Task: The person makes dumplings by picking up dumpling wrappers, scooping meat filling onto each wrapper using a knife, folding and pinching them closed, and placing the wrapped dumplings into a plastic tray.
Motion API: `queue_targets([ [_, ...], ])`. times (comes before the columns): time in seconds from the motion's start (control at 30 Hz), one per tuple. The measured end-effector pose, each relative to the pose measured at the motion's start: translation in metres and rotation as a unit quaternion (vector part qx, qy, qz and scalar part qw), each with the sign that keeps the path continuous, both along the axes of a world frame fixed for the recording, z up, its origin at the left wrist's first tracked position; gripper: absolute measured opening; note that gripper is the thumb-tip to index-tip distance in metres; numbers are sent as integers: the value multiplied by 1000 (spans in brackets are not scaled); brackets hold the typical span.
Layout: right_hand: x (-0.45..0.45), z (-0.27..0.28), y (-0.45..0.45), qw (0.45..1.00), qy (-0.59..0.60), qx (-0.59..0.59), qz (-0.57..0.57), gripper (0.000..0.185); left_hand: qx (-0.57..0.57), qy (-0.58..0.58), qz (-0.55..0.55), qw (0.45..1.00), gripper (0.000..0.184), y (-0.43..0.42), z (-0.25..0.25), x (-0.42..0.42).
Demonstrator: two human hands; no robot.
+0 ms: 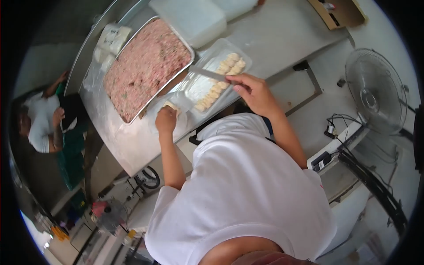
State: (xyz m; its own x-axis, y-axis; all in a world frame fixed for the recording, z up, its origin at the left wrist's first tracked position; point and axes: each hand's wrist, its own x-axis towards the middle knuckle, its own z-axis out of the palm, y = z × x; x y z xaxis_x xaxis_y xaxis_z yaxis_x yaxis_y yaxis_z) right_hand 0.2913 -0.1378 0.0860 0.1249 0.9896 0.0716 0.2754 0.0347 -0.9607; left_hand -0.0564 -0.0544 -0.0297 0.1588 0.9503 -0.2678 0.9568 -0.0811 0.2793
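My right hand (256,93) is closed on the end of a flat metal spatula (207,73), whose blade points left over a clear plastic tray (191,91). In that tray lie rows of pale dumplings (213,95). My left hand (166,119) is closed round a thin pale wrapper (174,107), partly hidden by the fingers, just left of the tray. A large metal tray of pinkish minced filling (145,66) rests on the table behind my left hand.
Stacked translucent containers (194,20) stand at the back of the metal table (269,39). White packets (112,39) lie beyond the filling tray. A cardboard box (338,15) sits at upper right, a fan (375,90) at right. Another person (42,117) is at far left.
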Motion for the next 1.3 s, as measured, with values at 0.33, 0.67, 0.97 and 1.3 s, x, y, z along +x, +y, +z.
queue_targets([
  [0.33,21,-2,-112,982,-25,35,-183,28,172,-449,-269,835,7,-38,156,205],
  [0.67,-87,-31,-218,932,121,74,-334,28,117,-467,-356,801,10,-131,172,160],
  [0.97,-131,-11,-248,926,138,129,-326,29,121,-465,-368,796,13,-170,181,132],
  [1.3,-137,5,-248,941,98,148,-287,28,143,-479,-340,796,11,-182,190,111],
])
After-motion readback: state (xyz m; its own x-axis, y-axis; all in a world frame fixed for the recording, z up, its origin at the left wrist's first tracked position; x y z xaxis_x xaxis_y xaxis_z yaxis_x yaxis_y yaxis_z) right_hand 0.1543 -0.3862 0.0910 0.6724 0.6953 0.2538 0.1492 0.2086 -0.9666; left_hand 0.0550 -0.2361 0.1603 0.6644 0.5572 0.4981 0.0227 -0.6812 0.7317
